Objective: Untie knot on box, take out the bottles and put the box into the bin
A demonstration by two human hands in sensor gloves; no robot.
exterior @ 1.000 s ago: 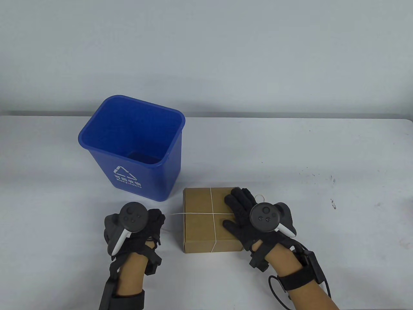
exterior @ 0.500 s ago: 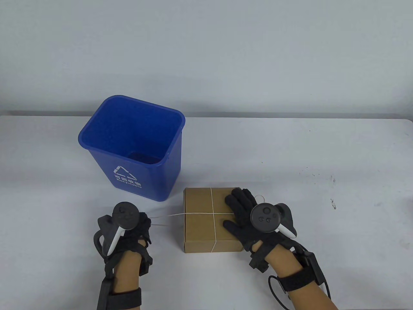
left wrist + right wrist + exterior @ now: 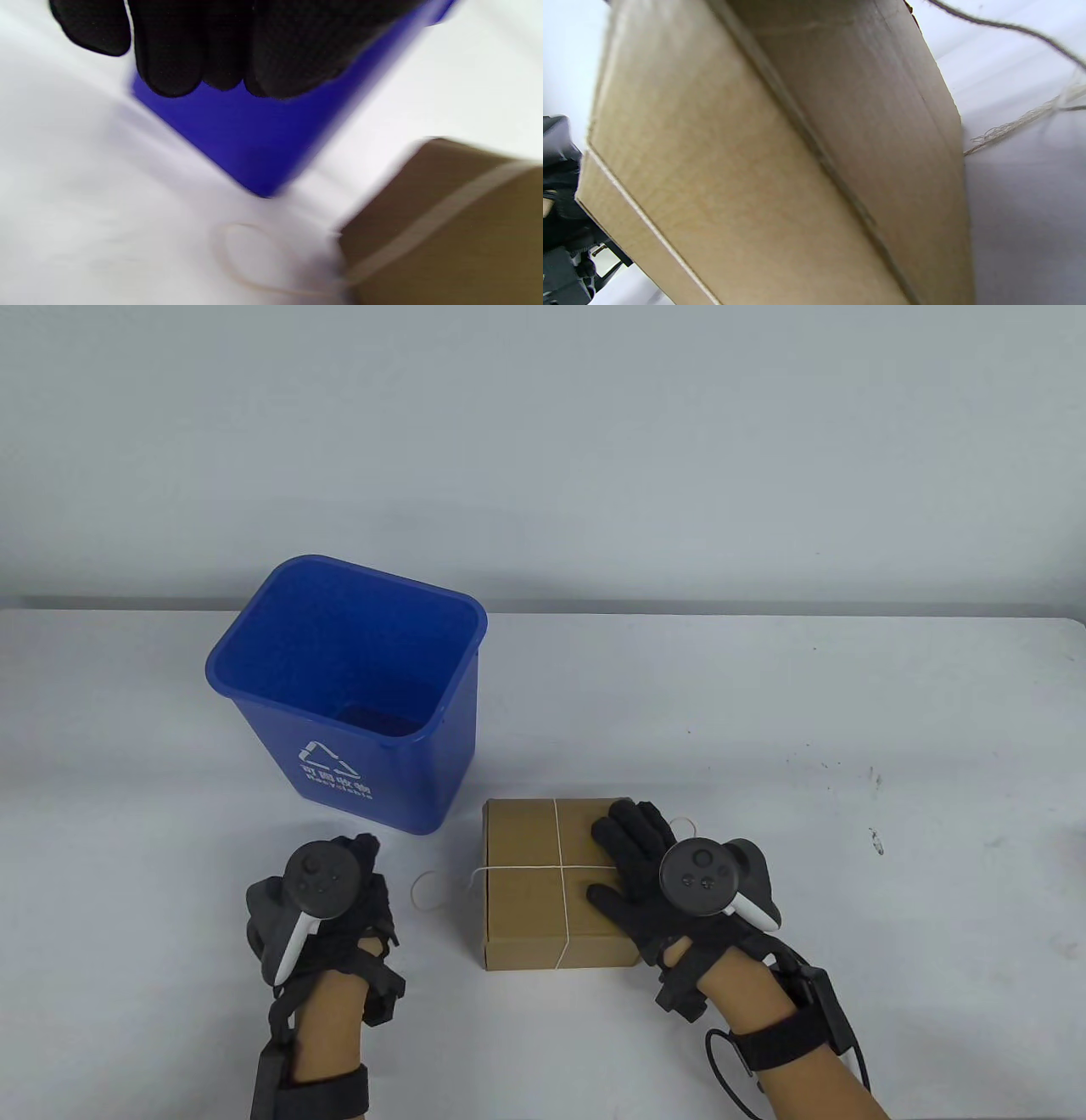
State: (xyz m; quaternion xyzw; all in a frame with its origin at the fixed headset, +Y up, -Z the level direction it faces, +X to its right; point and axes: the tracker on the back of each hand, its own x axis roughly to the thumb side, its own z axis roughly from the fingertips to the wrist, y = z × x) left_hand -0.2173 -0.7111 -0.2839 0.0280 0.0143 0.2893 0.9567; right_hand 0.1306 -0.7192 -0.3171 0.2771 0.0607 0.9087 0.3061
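We observe a flat brown cardboard box point(image 3: 556, 882) lying closed on the white surface point(image 3: 764, 712), just in front of and to the right of an open-topped blue plastic bin point(image 3: 356, 691) bearing a white recycling symbol. A thin pale string point(image 3: 560, 848) crosses the lid of the box lengthwise and crosswise. One slack end of the string forms a loose loop point(image 3: 437, 891) on the surface just left of the box, and another end lies on the surface beyond the box's right edge. Our right hand point(image 3: 645, 869) rests flat on the right part of the lid, with fingers point(image 3: 632, 823) straight and spread, holding nothing. Our left hand point(image 3: 339, 899) is over the surface left of the box, apart from the loop; in the left wrist view its fingers point(image 3: 169, 63) hang loosely curled above the bin and grasp nothing. That view is blurred. The right wrist view shows the side wall of the box close up, with frayed string beside it.
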